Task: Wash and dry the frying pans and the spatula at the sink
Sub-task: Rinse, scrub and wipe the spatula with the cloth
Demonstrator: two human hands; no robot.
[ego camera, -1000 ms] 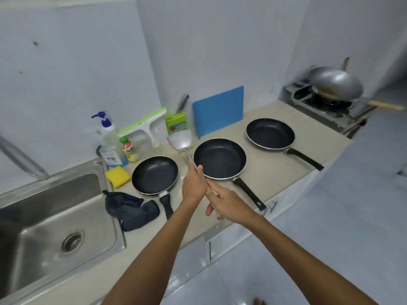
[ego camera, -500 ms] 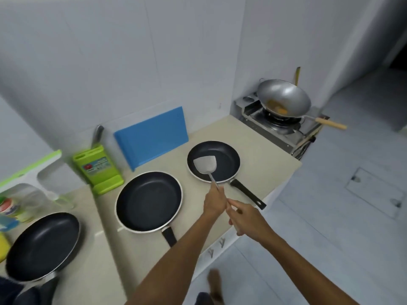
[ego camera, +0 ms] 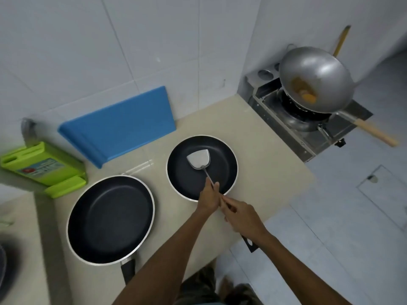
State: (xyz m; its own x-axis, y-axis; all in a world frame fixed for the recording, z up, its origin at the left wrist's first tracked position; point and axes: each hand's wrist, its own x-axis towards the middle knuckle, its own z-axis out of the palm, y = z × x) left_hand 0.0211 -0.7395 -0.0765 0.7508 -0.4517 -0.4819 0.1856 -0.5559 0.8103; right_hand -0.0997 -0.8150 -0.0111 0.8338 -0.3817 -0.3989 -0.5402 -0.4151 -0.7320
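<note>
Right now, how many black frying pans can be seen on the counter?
2: the large pan at left; the smaller pan at right, under the spatula. A dark blur at far left may be another.

Spatula (ego camera: 198, 159): bare silver metal. Small frying pan (ego camera: 223, 154): black inside, pale silvery rim. Large frying pan (ego camera: 110, 219): same black, same silvery rim, black handle. Cutting board (ego camera: 119, 126): plain blue. Knife block (ego camera: 44, 168): lime green, label red and blue. Countertop (ego camera: 264, 164): beige. Wall (ego camera: 154, 40): white tiles, thin grey grid. Wok (ego camera: 317, 73): grey steel, orange-yellow patch inside, tan wooden handle. Floor (ego camera: 319, 249): pale grey tiles.
</note>
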